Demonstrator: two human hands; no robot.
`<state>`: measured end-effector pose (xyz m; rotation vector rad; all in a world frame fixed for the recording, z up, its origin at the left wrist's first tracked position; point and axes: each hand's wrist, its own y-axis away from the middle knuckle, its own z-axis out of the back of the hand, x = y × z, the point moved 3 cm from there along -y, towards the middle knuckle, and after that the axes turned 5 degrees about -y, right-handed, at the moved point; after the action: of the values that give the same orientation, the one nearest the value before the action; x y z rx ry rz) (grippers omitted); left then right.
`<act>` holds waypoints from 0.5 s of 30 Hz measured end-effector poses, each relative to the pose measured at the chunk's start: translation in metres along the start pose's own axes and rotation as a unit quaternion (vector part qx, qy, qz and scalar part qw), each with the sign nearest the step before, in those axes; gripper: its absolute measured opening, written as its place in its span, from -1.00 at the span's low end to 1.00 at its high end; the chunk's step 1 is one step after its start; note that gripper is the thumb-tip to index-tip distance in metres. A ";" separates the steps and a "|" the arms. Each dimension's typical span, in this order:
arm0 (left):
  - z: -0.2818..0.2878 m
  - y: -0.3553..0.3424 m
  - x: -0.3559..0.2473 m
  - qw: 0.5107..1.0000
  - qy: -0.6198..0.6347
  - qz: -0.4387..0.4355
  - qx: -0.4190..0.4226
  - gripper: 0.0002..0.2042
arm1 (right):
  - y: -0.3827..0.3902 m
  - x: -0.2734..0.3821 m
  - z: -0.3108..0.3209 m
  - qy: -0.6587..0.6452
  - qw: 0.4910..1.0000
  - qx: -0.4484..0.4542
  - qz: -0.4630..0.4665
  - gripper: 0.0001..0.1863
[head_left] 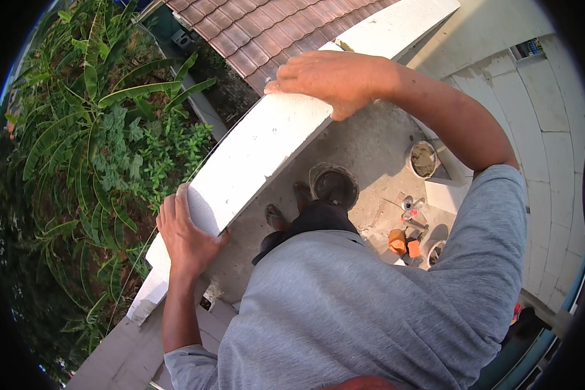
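Observation:
A long white lightweight concrete block [260, 146] lies along the top of a wall, its upper face sunlit. My left hand [188, 231] grips its near-left end, fingers over the outer edge and thumb at the inner side. At the far end my right hand [331, 78] clasps the block from above, fingers bent over its outer edge. Beyond that hand, another white block [396, 29] continues the row. Paler block pieces [149, 292] show at the wall's lower left. A thin string [224, 133] runs close along the outer edge. The block's underside is hidden.
By my feet stands a dark bucket [352, 195]. Farther right are a bucket of mortar [424, 160], a white block [445, 195] and orange items [397, 242] among tools. Outside the wall are plants [97, 156] and a tiled roof [253, 32]. A block wall [549, 149] rises at right.

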<state>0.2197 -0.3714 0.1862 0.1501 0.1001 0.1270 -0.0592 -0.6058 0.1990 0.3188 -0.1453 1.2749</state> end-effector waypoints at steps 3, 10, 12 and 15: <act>0.000 -0.003 -0.003 1.000 0.004 -0.001 0.000 0.05 | 0.003 0.000 0.005 -0.003 1.000 0.001 -0.003 0.06; 0.001 -0.010 -0.011 1.000 0.004 -0.014 -0.005 0.07 | 0.010 -0.009 0.003 -0.006 1.000 -0.005 -0.016 0.07; 0.001 -0.011 -0.010 1.000 0.006 -0.012 -0.001 0.07 | 0.010 -0.009 0.003 -0.007 1.000 -0.005 -0.017 0.06; 0.001 -0.011 -0.011 1.000 0.010 -0.012 -0.008 0.05 | 0.013 -0.012 0.002 -0.038 0.999 -0.015 -0.020 0.05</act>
<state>0.2103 -0.3841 0.1869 0.1322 0.1213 0.1048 -0.0745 -0.6139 0.1995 0.3420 -0.2212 1.2196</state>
